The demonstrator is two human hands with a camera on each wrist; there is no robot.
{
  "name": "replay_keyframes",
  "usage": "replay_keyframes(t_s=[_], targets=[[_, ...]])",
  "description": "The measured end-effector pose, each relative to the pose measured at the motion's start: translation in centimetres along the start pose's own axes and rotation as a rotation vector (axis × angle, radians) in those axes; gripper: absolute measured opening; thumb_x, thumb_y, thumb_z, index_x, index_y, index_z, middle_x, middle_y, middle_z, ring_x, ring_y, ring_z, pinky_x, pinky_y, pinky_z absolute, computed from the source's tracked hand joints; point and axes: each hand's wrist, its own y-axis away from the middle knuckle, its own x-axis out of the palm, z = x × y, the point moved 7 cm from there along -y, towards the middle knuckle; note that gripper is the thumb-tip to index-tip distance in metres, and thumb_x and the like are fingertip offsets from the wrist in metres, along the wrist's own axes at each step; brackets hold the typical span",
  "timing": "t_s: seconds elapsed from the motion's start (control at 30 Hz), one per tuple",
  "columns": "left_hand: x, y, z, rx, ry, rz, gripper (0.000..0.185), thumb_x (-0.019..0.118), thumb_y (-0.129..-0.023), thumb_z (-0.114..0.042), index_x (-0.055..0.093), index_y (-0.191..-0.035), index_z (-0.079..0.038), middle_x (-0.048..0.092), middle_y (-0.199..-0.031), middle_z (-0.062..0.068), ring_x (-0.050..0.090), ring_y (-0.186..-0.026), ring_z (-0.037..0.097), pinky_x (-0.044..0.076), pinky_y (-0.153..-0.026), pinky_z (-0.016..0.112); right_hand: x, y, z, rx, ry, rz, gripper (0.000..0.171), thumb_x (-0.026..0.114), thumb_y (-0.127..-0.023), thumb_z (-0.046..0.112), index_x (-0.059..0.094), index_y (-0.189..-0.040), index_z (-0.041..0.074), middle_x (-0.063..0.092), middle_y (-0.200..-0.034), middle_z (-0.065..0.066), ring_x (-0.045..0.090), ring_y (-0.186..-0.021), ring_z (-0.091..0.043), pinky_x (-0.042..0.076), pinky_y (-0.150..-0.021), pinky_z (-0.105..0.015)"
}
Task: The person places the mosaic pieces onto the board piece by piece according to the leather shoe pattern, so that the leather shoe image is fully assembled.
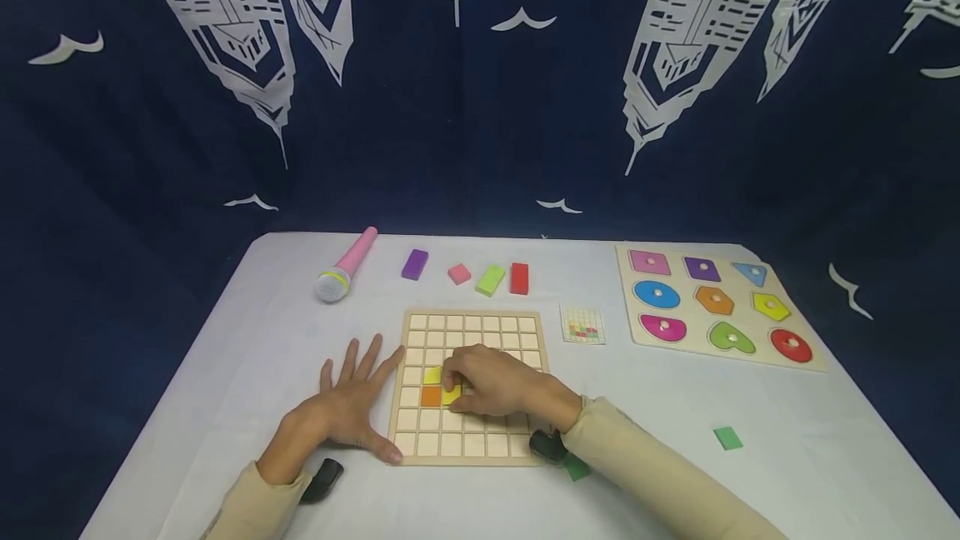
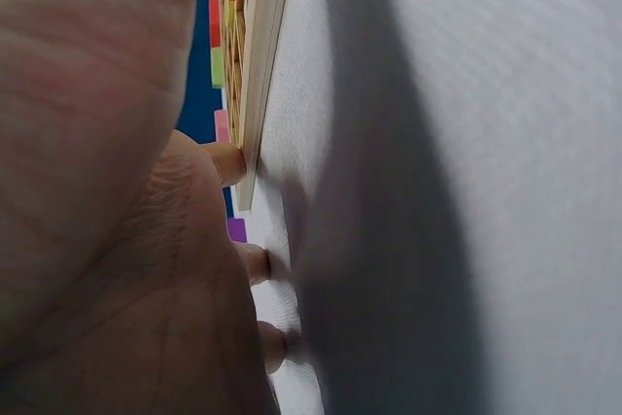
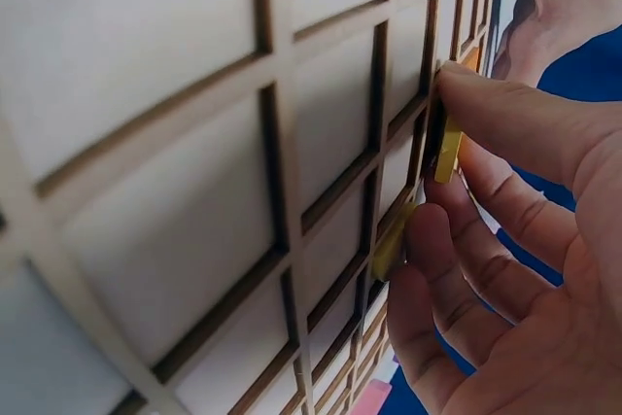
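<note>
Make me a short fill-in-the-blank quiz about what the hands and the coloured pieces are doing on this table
1. The right hand pinches a piece coloured ____ over the grid board.
2. The left hand lies flat with fingers spread, beside the board's ____ edge.
3. Next to the yellow piece, the piece lying in the grid is ____.
4. The pink toy microphone lies at the back of the table, left of the ____ block.

Missing words: yellow; left; orange; purple
</note>
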Motion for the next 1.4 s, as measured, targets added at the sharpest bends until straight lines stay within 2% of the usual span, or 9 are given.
replay_keyframes(t_s=[0.23, 0.43, 0.63, 0.8, 0.93, 1.2, 1.4], targets=[[-0.1, 0.2, 0.1, 0.007, 0.008, -0.004, 0.148, 0.092, -0.046, -0.066, 0.014, -0.162, -0.016, -0.004, -0.166, 0.026, -0.012, -0.149, 0.055, -0.002, -0.109, 0.081, -0.1, -0.2, 0.4, 0.028, -0.001, 0.003, 0.018, 0.083, -0.083, 0.019, 0.066, -0.078, 0.018, 0.059, -0.081, 0.007, 0.048, -0.075, -0.005, 0.043, -0.068, -0.019], [0.0, 0.2, 0.0, -0.006, -0.009, 0.009, 0.147, 0.092, -0.047, -0.066, 0.014, -0.162, -0.018, -0.004, -0.167, 0.025, -0.011, -0.15, 0.053, -0.002, -0.11, 0.08, 0.0, 0.3, 0.5, 0.04, 0.033, -0.009, 0.022, 0.08, -0.086, 0.022, 0.064, -0.07, 0.021, 0.058, -0.085, 0.009, 0.049, -0.082, -0.007, 0.045, -0.077, -0.022], [0.1, 0.0, 0.0, -0.009, -0.004, 0.011, 0.147, 0.091, -0.046, -0.067, 0.014, -0.162, -0.017, -0.004, -0.167, 0.024, -0.012, -0.15, 0.053, -0.002, -0.111, 0.079, -0.1, 1.5, 0.6, 0.018, 0.062, -0.039, 0.011, 0.078, -0.088, 0.026, 0.07, -0.083, 0.02, 0.061, -0.098, 0.008, 0.051, -0.097, -0.009, 0.048, -0.093, -0.028], [0.0, 0.0, -0.1, 0.002, 0.008, 0.011, 0.147, 0.091, -0.047, -0.066, 0.013, -0.162, -0.017, -0.005, -0.167, 0.024, -0.013, -0.15, 0.053, -0.003, -0.111, 0.079, -0.8, 3.4, 0.8, -0.006, 0.022, -0.064, 0.01, 0.077, -0.089, 0.024, 0.074, -0.095, 0.016, 0.062, -0.109, 0.005, 0.051, -0.109, -0.012, 0.046, -0.101, -0.033], [-0.1, 0.1, 0.0, 0.011, 0.014, 0.007, 0.148, 0.092, -0.047, -0.064, 0.013, -0.162, -0.016, -0.005, -0.167, 0.024, -0.013, -0.15, 0.053, -0.004, -0.111, 0.079, -1.6, 5.3, 0.4, 0.003, -0.023, -0.085, 0.011, 0.076, -0.09, 0.022, 0.073, -0.098, 0.015, 0.061, -0.111, 0.005, 0.051, -0.11, -0.012, 0.048, -0.099, -0.033], [-0.1, 0.1, -0.1, 0.012, 0.011, 0.01, 0.148, 0.092, -0.047, -0.064, 0.013, -0.162, -0.016, -0.005, -0.166, 0.026, -0.013, -0.15, 0.053, -0.003, -0.11, 0.079, -2.8, 9.8, -2.4, 0.049, -0.07, -0.108, 0.008, 0.075, -0.09, 0.023, 0.071, -0.097, 0.02, 0.06, -0.108, 0.01, 0.051, -0.107, -0.011, 0.05, -0.094, -0.034], [-0.1, 0.3, -0.2, 0.005, 0.011, 0.029, 0.151, 0.095, -0.043, -0.06, 0.012, -0.162, -0.016, -0.005, -0.166, 0.026, -0.013, -0.15, 0.053, -0.004, -0.11, 0.079, -3.3, 13.2, -5.5, 0.159, -0.1, -0.111, 0.013, 0.077, -0.088, 0.025, 0.072, -0.1, 0.021, 0.06, -0.106, 0.014, 0.055, -0.105, -0.012, 0.053, -0.095, -0.037]])
